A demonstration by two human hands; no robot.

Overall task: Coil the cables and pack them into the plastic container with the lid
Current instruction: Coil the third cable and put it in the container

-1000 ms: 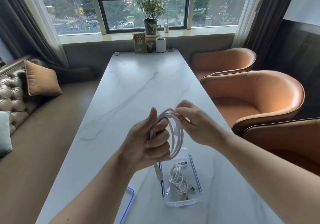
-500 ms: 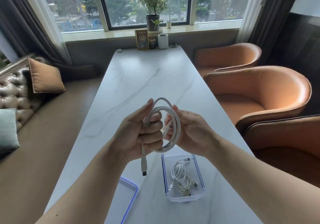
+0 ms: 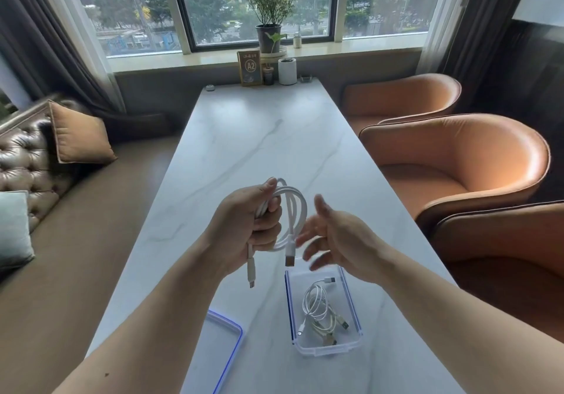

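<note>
So, the left hand [image 3: 244, 225] is wrapped around a coiled white cable [image 3: 295, 207], held up over the counter [image 3: 259, 137], with both plug ends dangling below the loops. The right hand [image 3: 338, 241] sits just beside the coil, fingers spread and loose, gripping nothing. It's blurry, so I can't tell if a fingertip brushes the cable. The clear plastic container [image 3: 328, 351] stands open on the counter below the hands, with a few coiled cables [image 3: 317, 311] already inside. Its blue-edged lid [image 3: 219, 360] lies flat to the left.

Coiled cable [image 3: 293, 210] in left hand [image 3: 244, 228] over table [image 3: 259, 137]; container [image 3: 329, 351] right of lid [image 3: 225, 348], near right hand [image 3: 338, 238].
</note>
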